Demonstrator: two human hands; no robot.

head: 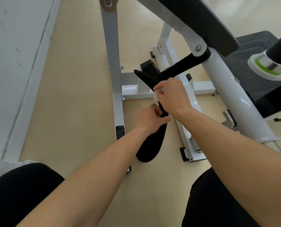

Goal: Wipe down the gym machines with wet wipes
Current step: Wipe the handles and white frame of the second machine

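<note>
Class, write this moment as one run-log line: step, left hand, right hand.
step: strap wipe | left hand: pinches black strap | right hand: holds wet wipe against black strap

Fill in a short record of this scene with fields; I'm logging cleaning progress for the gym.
setting: gym machine with a white frame on a tan floor
left hand: grips the black strap, holding it steady
right hand: presses a white wipe against the strap, above the left hand
nearby: ribbed black footplate
</note>
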